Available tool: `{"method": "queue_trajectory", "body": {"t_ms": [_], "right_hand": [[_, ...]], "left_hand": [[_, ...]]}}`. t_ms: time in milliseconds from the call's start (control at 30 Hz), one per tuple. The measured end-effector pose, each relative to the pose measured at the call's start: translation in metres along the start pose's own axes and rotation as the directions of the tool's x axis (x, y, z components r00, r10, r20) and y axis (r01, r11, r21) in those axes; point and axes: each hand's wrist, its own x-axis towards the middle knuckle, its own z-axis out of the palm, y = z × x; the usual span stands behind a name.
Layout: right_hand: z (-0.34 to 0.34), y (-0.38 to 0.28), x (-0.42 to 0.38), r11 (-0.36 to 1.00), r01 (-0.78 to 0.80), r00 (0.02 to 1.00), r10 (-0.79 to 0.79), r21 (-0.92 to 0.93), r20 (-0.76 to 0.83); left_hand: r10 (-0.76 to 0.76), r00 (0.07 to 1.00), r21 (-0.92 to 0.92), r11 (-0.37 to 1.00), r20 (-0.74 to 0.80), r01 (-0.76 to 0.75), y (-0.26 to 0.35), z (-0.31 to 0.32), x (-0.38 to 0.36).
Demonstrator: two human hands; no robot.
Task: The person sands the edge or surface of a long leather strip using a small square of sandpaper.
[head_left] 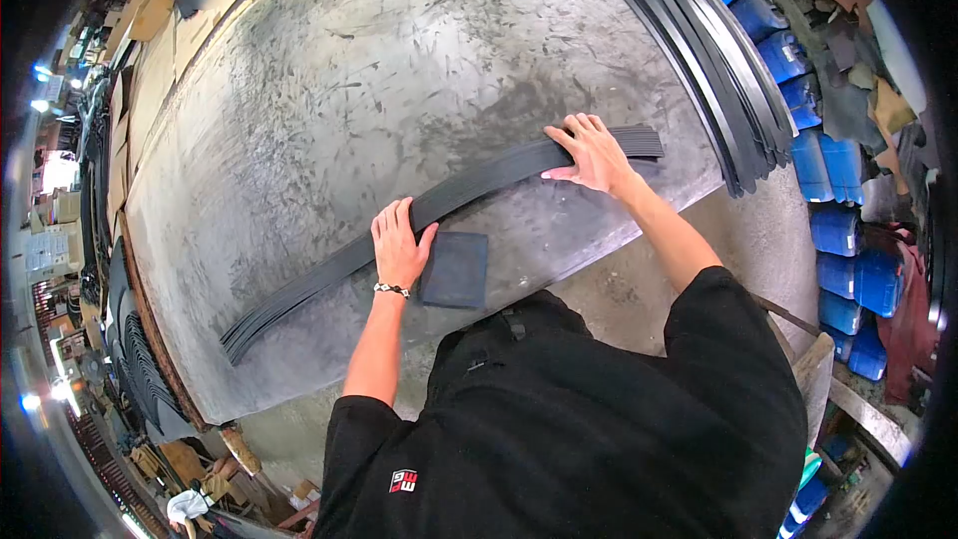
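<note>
A long bundle of thin black strips lies in a slight curve across the grey worktable, its layered ends showing on both sides. Near the middle of the bundle, my left hand is closed round it, thumb on the near edge and fingers over the far edge. My right hand grips the same bundle close to its right end, with thumb and fingers on opposite edges. Just right of my left hand, a dark square pad rests flat near the table's front edge.
More long black strips run along the right side of the worktable. Beyond them stand several blue containers and scrap pieces. Cardboard borders the left edge, above dark curved sheets. Another person is far off at lower left.
</note>
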Motion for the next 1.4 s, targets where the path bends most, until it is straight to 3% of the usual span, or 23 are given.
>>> {"method": "queue_trajectory", "body": {"t_ms": [100, 167, 200, 233, 267, 300, 367, 400, 500, 633, 767, 800, 900, 933, 1033, 1167, 1200, 1300, 1333, 1400], "right_hand": [[-0.016, -0.003, -0.010, 0.999, -0.037, 0.993, 0.034, -0.019, -0.116], [-0.022, 0.008, -0.030, 0.963, -0.241, 0.926, 0.265, 0.117, -0.268], [-0.027, 0.018, -0.043, 0.925, -0.328, 0.866, 0.376, 0.192, -0.330], [-0.026, 0.034, -0.057, 0.806, -0.409, 0.743, 0.566, 0.428, -0.357], [-0.019, 0.045, -0.077, 0.617, -0.468, 0.533, 0.768, 0.632, -0.355], [-0.018, 0.056, -0.094, 0.394, -0.425, 0.345, 0.903, 0.815, -0.257], [-0.004, 0.083, -0.126, 0.300, -0.141, 0.254, 0.932, 0.944, -0.258], [-0.006, 0.083, -0.127, 0.252, -0.086, 0.241, 0.944, 0.964, -0.225], [0.005, 0.076, -0.110, 0.175, 0.078, 0.280, 0.941, 0.981, -0.190], [0.006, 0.057, -0.083, 0.256, -0.042, 0.414, 0.884, 0.966, -0.217], [-0.004, 0.072, -0.089, 0.076, 0.059, 0.353, 0.931, 0.995, -0.092], [-0.009, 0.076, -0.091, 0.130, 0.026, 0.342, 0.931, 0.991, -0.131], [0.004, 0.075, -0.079, 0.055, 0.050, 0.416, 0.907, 0.997, -0.071], [0.002, 0.069, -0.081, 0.210, -0.082, 0.508, 0.850, 0.974, -0.140], [-0.001, 0.081, -0.088, -0.039, 0.118, 0.465, 0.885, 0.992, -0.021], [0.012, 0.081, -0.082, 0.027, 0.161, 0.482, 0.870, 0.987, -0.103], [0.004, 0.075, -0.079, 0.045, 0.054, 0.502, 0.863, 0.998, -0.066], [-0.001, 0.080, -0.082, -0.058, 0.124, 0.551, 0.834, 0.991, -0.020], [-0.005, 0.083, -0.084, -0.128, 0.171, 0.532, 0.846, 0.977, 0.018], [-0.003, 0.080, -0.078, -0.140, 0.229, 0.489, 0.872, 0.963, 0.011]], "left_hand": [[-0.033, 0.992, -0.029, 0.999, 0.118, 0.037, 0.008, -0.010, 0.017], [-0.047, 0.973, -0.049, 0.997, 0.226, 0.060, 0.019, -0.018, 0.033], [-0.002, 0.973, -0.062, 0.998, 0.232, 0.017, 0.026, -0.016, 0.041], [0.045, 0.971, -0.076, 0.997, 0.235, -0.028, 0.035, -0.011, 0.050], [0.095, 0.966, -0.092, 0.993, 0.241, -0.074, 0.045, -0.006, 0.059], [0.133, 0.962, -0.103, 0.988, 0.237, -0.111, 0.057, 0.001, 0.070], [0.215, 0.948, -0.128, 0.974, 0.233, -0.189, 0.085, 0.018, 0.093], [0.248, 0.938, -0.141, 0.965, 0.240, -0.220, 0.099, 0.027, 0.106], [0.391, 0.897, -0.198, 0.915, 0.208, -0.353, 0.142, 0.051, 0.143], [0.479, 0.844, -0.215, 0.875, 0.241, -0.435, 0.206, 0.062, 0.172], [0.462, 0.861, -0.009, 0.882, 0.212, -0.471, 0.234, 0.086, 0.171], [0.478, 0.860, 0.013, 0.873, 0.179, -0.487, 0.235, 0.090, 0.169], [0.495, 0.864, 0.086, 0.860, 0.093, -0.502, 0.238, 0.103, 0.162], [0.491, 0.867, 0.111, 0.860, 0.091, -0.498, 0.238, 0.107, 0.162], [0.500, 0.855, 0.059, 0.857, 0.140, -0.511, 0.247, 0.099, 0.166], [0.489, 0.866, 0.036, 0.868, 0.105, -0.495, 0.258, 0.104, 0.167], [0.480, 0.869, 0.041, 0.872, 0.118, -0.488, 0.261, 0.105, 0.167], [0.476, 0.865, 0.028, 0.874, 0.155, -0.486, 0.265, 0.102, 0.168], [0.487, 0.859, 0.003, 0.870, 0.161, -0.494, 0.266, 0.100, 0.170], [0.492, 0.859, -0.009, 0.868, 0.143, -0.496, 0.264, 0.102, 0.169]]}}
